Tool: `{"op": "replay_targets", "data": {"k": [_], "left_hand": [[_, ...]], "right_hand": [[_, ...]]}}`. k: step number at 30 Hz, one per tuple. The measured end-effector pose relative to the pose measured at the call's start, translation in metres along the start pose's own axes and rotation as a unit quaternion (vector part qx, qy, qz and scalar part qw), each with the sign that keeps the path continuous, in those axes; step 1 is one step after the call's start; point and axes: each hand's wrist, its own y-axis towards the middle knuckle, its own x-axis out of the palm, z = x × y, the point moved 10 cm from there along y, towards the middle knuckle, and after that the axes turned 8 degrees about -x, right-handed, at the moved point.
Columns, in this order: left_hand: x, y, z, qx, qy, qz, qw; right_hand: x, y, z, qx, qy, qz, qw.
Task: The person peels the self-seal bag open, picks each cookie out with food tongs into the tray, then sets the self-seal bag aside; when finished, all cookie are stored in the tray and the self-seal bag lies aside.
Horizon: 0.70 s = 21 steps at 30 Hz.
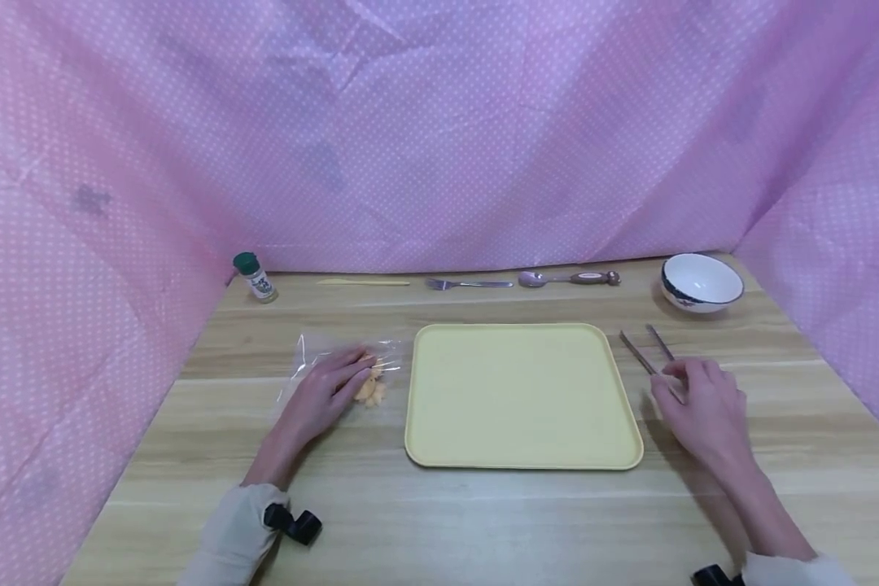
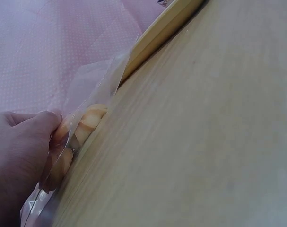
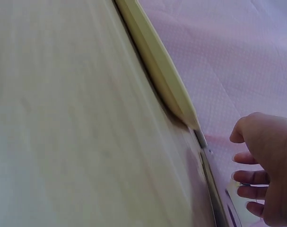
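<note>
At the left of the table lies a clear plastic bag (image 1: 391, 358) with pale orange-brown pieces of food (image 1: 371, 392) in it, perhaps bread or biscuits. My left hand (image 1: 330, 391) grips the bag from its left side, its fingers against the food pieces (image 2: 90, 118); some fingertips are hidden in the left wrist view. Metal tongs (image 1: 639, 353) lie right of the tray, their two arms spread and pointing away from me. Over their near end hovers my right hand (image 1: 706, 411). In the right wrist view its fingers (image 3: 252, 177) are parted and hold nothing, just off the tongs (image 3: 214, 189).
A pale yellow tray (image 1: 523, 399) lies between the hands. Along the back edge are a green-capped shaker jar (image 1: 256, 278), a thin yellowish knife-like utensil (image 1: 364, 282), a fork (image 1: 469, 284), a spoon (image 1: 567, 278) and a white bowl (image 1: 703, 281). Pink dotted cloth (image 1: 439, 138) hangs behind.
</note>
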Motion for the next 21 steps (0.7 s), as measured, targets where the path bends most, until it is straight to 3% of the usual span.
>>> {"op": "replay_targets", "data": {"k": [8,17,21], "left_hand": [[-0.003,-0.001,0.003,0.009,0.001,0.009,0.9999],[0.006,-0.001,-0.004,-0.035,0.000,-0.043,0.9984],[0.006,-0.002,-0.003,-0.032,-0.003,-0.048,0.9983]], "right_hand": [[-0.007,-0.011,0.022,0.029,-0.019,-0.031,0.999],[-0.009,-0.023,0.042,0.054,-0.046,-0.063,0.995],[-0.008,-0.026,0.046,0.062,-0.050,-0.074,0.994]]}}
